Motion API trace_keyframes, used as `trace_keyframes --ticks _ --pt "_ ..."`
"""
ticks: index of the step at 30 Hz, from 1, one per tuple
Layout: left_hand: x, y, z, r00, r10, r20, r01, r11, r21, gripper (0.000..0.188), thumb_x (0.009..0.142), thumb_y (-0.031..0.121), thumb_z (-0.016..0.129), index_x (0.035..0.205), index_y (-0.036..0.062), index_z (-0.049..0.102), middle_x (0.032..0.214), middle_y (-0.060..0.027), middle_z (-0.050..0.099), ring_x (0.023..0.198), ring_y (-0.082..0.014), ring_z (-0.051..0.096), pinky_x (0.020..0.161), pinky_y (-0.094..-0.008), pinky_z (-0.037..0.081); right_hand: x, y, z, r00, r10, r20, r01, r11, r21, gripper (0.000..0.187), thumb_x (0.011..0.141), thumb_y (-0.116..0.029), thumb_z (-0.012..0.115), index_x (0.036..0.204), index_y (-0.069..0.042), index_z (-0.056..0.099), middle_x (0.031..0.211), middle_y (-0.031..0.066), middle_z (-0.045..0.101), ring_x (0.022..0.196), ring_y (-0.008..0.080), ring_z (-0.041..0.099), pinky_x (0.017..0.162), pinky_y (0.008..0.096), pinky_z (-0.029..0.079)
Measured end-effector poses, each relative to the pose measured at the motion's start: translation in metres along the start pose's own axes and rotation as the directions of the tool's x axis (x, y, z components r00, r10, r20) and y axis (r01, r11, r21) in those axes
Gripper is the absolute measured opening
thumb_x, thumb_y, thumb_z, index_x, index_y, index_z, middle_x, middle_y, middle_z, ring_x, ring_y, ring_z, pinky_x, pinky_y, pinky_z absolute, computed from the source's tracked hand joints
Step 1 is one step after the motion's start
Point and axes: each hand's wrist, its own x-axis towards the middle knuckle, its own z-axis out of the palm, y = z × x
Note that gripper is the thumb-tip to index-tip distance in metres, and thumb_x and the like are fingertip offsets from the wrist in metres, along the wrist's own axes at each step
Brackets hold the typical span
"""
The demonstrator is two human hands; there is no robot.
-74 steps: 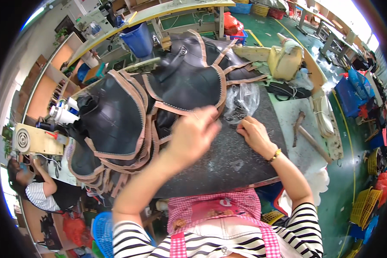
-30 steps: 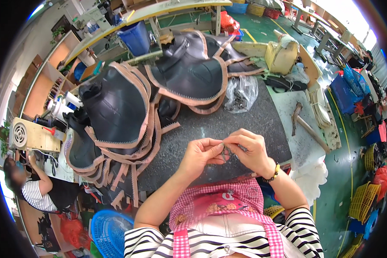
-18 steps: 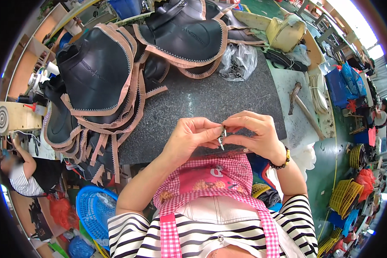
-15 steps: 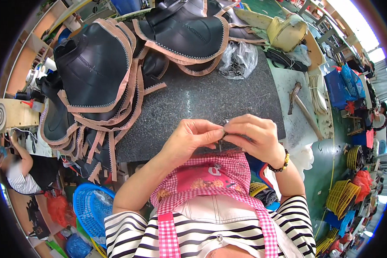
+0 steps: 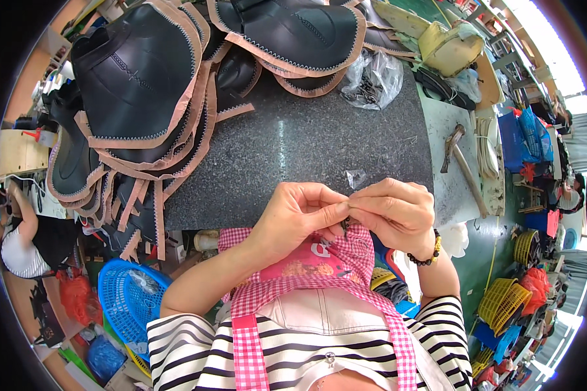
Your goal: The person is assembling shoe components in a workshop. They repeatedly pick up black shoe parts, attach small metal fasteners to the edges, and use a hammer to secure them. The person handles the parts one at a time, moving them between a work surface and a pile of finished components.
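Left grip (image 5: pixel 299 214), right grip (image 5: pixel 401 214) pinch small part (image 5: pixel 345 225); black panels (image 5: pixel 143 75), hammer (image 5: pixel 469 179) beyond.

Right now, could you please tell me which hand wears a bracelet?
The right hand: it wears a black and yellow beaded bracelet, while the left hand has a bare wrist.

Light is bright and even, strongest at two o'clock, where a long white window strip (image 5: pixel 554 45) burns out. A pale glare streak crosses the speckled dark-grey worktop (image 5: pixel 235 169) near twelve; the glossy black moulded pieces with tan stitched edging (image 5: pixel 143 72) show soft sheen at ten. The bare left hand (image 5: pixel 300 215) and right hand (image 5: pixel 398 212) look crisp. Fisheye distortion bends the edges into a black rim.
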Motion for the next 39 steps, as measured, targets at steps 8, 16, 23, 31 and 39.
trace_keyframes --ticks 8,16,23,31,39 --pt "0.002 -0.008 0.001 0.940 0.284 -0.189 -0.281 0.959 0.043 0.014 0.092 0.000 0.061 0.105 -0.0044 0.063 0.098 -0.0151 0.069 0.089 -0.0226 0.070 0.078 -0.0289 0.060 -0.005 -0.021 0.006 0.959 0.250 -0.130 -0.263 0.960 -0.092 0.018 0.077 -0.001 0.073 0.095 -0.001 0.069 0.093 0.0127 0.068 0.076 0.0258 0.069 0.065 0.0322 0.056" --pt "-0.002 -0.015 0.004 0.932 0.269 -0.245 -0.270 0.962 0.028 0.017 0.090 -0.004 0.061 0.107 -0.0070 0.064 0.101 -0.0164 0.069 0.092 -0.0199 0.069 0.084 -0.0315 0.059 -0.009 -0.016 0.012 0.994 0.107 -0.011 -0.105 0.940 -0.325 0.028 0.071 -0.006 0.069 0.098 -0.002 0.064 0.090 0.0080 0.066 0.072 0.0209 0.068 0.059 0.0299 0.055" --pt "-0.003 -0.020 0.006 0.905 0.292 -0.308 -0.269 0.956 0.116 0.015 0.088 -0.005 0.063 0.103 -0.0071 0.067 0.095 -0.0155 0.070 0.087 -0.0181 0.070 0.081 -0.0293 0.059 -0.002 -0.009 0.005 0.981 0.081 0.176 -0.026 0.955 -0.296 0.025 0.071 -0.009 0.064 0.095 -0.003 0.062 0.078 0.0047 0.060 0.067 0.0204 0.065 0.057 0.0328 0.053" --pt "0.005 -0.027 0.005 0.867 0.343 -0.361 -0.309 0.939 0.149 0.012 0.089 -0.002 0.064 0.101 -0.0070 0.066 0.094 -0.0165 0.070 0.086 -0.0214 0.071 0.076 -0.0299 0.061 -0.009 -0.006 0.031 0.997 0.075 -0.027 -0.080 0.940 -0.333 0.024 0.072 -0.006 0.068 0.095 -0.001 0.062 0.078 0.0073 0.059 0.063 0.0225 0.063 0.056 0.0319 0.053" --pt "0.008 -0.037 0.007 0.820 0.419 -0.390 -0.437 0.898 0.045 0.017 0.088 -0.005 0.064 0.104 -0.0052 0.065 0.091 -0.0134 0.069 0.080 -0.0176 0.070 0.075 -0.0279 0.059 -0.029 -0.015 0.056 0.701 0.665 -0.258 -0.629 0.747 0.216 0.023 0.078 -0.007 0.077 0.097 0.000 0.068 0.084 0.0096 0.069 0.072 0.0168 0.071 0.063 0.0276 0.056"
